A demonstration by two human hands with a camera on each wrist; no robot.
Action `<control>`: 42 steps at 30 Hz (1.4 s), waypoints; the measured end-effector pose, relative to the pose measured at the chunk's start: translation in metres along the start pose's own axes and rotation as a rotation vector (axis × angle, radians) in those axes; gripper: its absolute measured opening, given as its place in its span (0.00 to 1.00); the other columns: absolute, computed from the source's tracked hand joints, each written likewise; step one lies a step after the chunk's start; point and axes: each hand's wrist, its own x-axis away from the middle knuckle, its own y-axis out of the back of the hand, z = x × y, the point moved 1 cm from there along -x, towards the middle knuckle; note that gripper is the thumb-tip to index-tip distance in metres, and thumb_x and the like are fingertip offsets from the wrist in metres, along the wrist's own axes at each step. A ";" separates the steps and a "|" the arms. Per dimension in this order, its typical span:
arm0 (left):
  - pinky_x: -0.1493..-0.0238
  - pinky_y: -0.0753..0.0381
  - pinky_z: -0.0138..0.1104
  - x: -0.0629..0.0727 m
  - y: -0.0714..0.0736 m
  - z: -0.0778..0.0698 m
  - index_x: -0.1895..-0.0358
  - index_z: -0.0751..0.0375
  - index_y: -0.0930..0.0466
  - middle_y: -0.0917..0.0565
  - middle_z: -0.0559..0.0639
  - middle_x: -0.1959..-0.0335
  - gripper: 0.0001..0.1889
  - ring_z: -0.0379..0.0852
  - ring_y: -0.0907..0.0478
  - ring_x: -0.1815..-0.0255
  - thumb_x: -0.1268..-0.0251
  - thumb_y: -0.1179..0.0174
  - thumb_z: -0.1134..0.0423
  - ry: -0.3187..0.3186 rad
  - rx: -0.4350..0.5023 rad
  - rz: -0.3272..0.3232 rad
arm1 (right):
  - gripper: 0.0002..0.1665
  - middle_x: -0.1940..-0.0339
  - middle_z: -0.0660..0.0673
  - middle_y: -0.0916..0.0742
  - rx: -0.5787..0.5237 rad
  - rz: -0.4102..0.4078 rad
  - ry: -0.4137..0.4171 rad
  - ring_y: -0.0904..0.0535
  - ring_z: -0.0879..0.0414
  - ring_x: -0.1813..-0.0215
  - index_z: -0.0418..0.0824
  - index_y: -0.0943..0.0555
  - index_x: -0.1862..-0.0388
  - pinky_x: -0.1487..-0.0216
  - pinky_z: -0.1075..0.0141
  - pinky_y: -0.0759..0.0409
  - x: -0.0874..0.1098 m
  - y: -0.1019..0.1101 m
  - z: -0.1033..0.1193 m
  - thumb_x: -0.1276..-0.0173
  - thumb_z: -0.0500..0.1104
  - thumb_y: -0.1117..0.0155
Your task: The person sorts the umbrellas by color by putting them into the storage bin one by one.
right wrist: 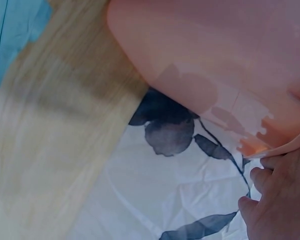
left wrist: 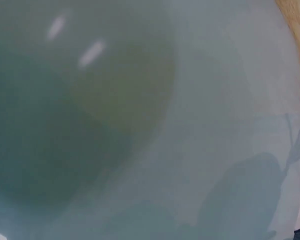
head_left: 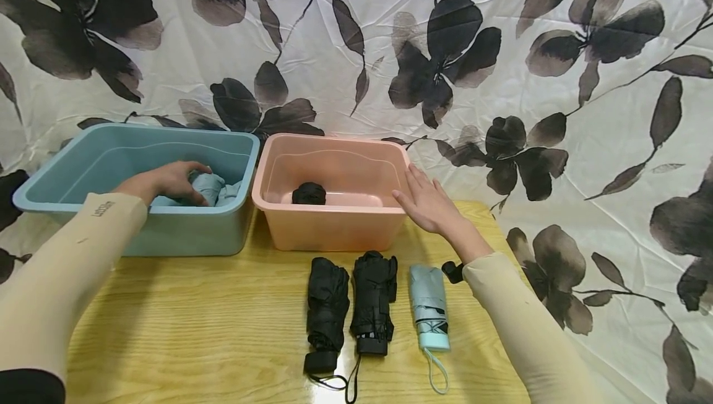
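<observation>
My left hand [head_left: 169,182] reaches into the blue bin [head_left: 186,231]. Its thumb and fingers curve round a light blue fabric bundle [head_left: 208,187], whose exact kind I cannot tell. More light blue fabric [head_left: 229,192] lies beside it, partly hidden by the bin's front wall. On the right rim of the pink bin [head_left: 334,227] rests my right hand [head_left: 427,201], fingers extended. In the right wrist view, the fingers [right wrist: 261,177] touch the outer edge of that rim. A small black bundle [head_left: 309,193] sits inside the pink bin. The left wrist view shows mostly the blue bin's wall [left wrist: 215,100], blurred.
In front of the pink bin, two folded black umbrellas [head_left: 327,305] [head_left: 374,302] and a light blue folded umbrella [head_left: 429,305] lie on the wooden table [head_left: 195,323]. Their wrist loops point towards me. Behind the bins hangs a floral cloth [head_left: 356,82].
</observation>
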 end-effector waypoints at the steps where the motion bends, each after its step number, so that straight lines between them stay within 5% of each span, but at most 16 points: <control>1: 0.32 0.40 0.72 0.002 0.001 0.000 0.29 0.78 0.38 0.41 0.87 0.31 0.43 0.84 0.43 0.31 0.43 0.25 0.62 0.005 0.006 0.011 | 0.48 0.12 0.39 0.53 0.004 0.001 0.001 0.57 0.41 0.13 0.34 0.56 0.14 0.18 0.40 0.59 0.000 0.000 0.001 0.15 0.66 0.66; 13: 0.32 0.38 0.70 0.013 0.004 0.002 0.27 0.79 0.37 0.40 0.84 0.28 0.40 0.83 0.44 0.28 0.36 0.29 0.62 0.021 0.016 0.083 | 0.49 0.13 0.38 0.53 0.005 -0.007 0.014 0.56 0.40 0.14 0.33 0.55 0.14 0.18 0.39 0.60 0.001 0.001 0.003 0.16 0.67 0.67; 19: 0.32 0.37 0.70 0.015 0.007 -0.006 0.26 0.80 0.39 0.38 0.83 0.28 0.40 0.81 0.42 0.27 0.30 0.32 0.56 -0.009 0.047 0.052 | 0.48 0.12 0.38 0.52 0.009 -0.009 0.011 0.56 0.40 0.14 0.33 0.55 0.14 0.18 0.40 0.60 0.001 0.000 0.004 0.15 0.66 0.66; 28: 0.43 0.20 0.58 0.030 0.011 -0.042 0.23 0.73 0.38 0.30 0.75 0.29 0.35 0.70 0.23 0.39 0.21 0.41 0.53 -0.059 0.175 -0.073 | 0.47 0.13 0.37 0.53 0.004 -0.004 0.010 0.57 0.40 0.13 0.33 0.56 0.14 0.18 0.39 0.59 0.001 -0.001 0.005 0.14 0.63 0.65; 37: 0.40 0.25 0.60 0.068 0.010 -0.099 0.21 0.61 0.37 0.28 0.67 0.29 0.33 0.65 0.28 0.33 0.20 0.42 0.51 -0.125 0.291 -0.245 | 0.47 0.12 0.38 0.53 -0.012 -0.002 0.000 0.58 0.42 0.13 0.34 0.56 0.14 0.17 0.41 0.62 0.003 -0.001 0.003 0.15 0.65 0.65; 42: 0.44 0.22 0.51 0.094 -0.003 -0.124 0.22 0.56 0.34 0.27 0.60 0.29 0.31 0.58 0.26 0.34 0.21 0.40 0.50 -0.184 0.350 -0.327 | 0.47 0.12 0.39 0.54 -0.018 0.002 0.000 0.59 0.43 0.13 0.34 0.56 0.14 0.17 0.41 0.62 0.003 0.000 0.004 0.15 0.64 0.64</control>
